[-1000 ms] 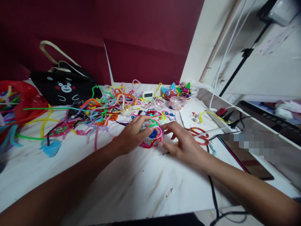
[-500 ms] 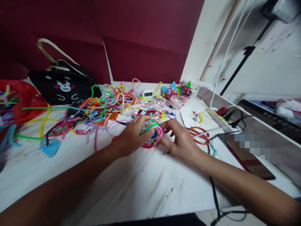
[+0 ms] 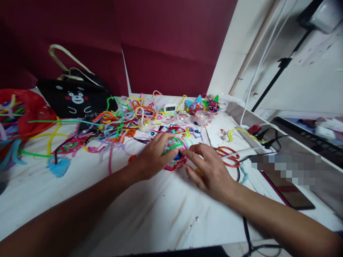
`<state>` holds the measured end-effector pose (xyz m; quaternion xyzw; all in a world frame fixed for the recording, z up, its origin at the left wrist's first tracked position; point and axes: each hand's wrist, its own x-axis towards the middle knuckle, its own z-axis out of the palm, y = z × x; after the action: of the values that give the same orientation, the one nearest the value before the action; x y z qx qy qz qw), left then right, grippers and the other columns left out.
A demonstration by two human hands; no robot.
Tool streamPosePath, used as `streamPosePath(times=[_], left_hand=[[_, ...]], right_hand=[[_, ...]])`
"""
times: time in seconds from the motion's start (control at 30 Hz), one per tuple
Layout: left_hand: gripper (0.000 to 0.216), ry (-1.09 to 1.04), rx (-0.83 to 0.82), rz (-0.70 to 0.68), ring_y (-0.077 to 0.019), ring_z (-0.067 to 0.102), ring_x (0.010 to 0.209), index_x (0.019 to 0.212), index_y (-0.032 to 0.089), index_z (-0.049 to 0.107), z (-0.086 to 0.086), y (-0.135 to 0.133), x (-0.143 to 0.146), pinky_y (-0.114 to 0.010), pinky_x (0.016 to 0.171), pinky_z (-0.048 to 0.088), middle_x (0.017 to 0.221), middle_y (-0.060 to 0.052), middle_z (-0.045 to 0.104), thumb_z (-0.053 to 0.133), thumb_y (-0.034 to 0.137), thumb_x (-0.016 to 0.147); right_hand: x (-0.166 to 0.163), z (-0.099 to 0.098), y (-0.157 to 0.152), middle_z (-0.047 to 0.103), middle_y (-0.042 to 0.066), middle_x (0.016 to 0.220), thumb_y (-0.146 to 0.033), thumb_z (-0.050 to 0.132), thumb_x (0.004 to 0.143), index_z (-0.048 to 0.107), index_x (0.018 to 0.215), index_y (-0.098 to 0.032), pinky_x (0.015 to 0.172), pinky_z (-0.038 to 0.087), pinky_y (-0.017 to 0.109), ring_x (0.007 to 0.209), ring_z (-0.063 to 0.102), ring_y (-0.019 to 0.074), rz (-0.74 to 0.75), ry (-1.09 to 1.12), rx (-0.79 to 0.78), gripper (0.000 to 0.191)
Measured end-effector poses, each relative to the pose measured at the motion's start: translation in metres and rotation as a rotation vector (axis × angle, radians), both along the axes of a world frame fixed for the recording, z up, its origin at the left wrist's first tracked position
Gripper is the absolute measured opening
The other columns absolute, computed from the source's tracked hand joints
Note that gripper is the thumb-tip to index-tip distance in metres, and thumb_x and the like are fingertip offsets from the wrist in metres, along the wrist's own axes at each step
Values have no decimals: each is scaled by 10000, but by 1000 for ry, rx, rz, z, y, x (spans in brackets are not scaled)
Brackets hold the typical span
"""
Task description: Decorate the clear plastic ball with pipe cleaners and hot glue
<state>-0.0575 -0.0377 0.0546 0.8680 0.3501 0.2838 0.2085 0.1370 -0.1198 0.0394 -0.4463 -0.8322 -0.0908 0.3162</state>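
Observation:
A round craft piece (image 3: 169,144) sits on the table in front of me, made of coiled pipe cleaners in silver-grey, green, pink, red and blue. My left hand (image 3: 152,157) grips its left side, the fingers over the far edge and the thumb across the top beside a blue part. At its right edge, the index fingertip of my right hand (image 3: 211,167) touches near that blue part. The right thumb stands apart from the piece, and the other right fingers are spread and loosely bent. My fingers hide part of the craft piece.
Tangled pipe cleaners (image 3: 125,119) cover the back left, near a red bag (image 3: 29,121) and a black tote (image 3: 56,101). Clear bowls (image 3: 183,117), a small digital clock (image 3: 169,108) and two fuzzy cat-like heads (image 3: 197,105) stand behind. Orange-handled scissors (image 3: 229,157) and a tablet (image 3: 289,189) lie right.
My right thumb has come away from the craft piece, and the right hand has opened and shifted slightly right. The left hand keeps its hold. The view has tilted slightly.

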Motion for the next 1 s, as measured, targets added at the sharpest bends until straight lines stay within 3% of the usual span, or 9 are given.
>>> streamPosePath(times=[0.43,1.0], left_hand=[[389,-10,-28,0,-256,486,1277,1265,165,497,0,-1,-1,-418,1087,395,1288,-101,559,382,333,933],[413,-26,-42,9,-261,493,1259,1269,147,496,-2,-1,1,-417,1081,394,1278,-113,556,413,336,910]], right_hand=[[0,-1,14,653,114,1004,-202,521,953,636,1118,-175,764,476,383,911,582,224,49,14,81,203],[-6,5,16,682,115,917,-197,534,950,693,1053,-108,725,448,371,856,590,224,47,22,69,210]])
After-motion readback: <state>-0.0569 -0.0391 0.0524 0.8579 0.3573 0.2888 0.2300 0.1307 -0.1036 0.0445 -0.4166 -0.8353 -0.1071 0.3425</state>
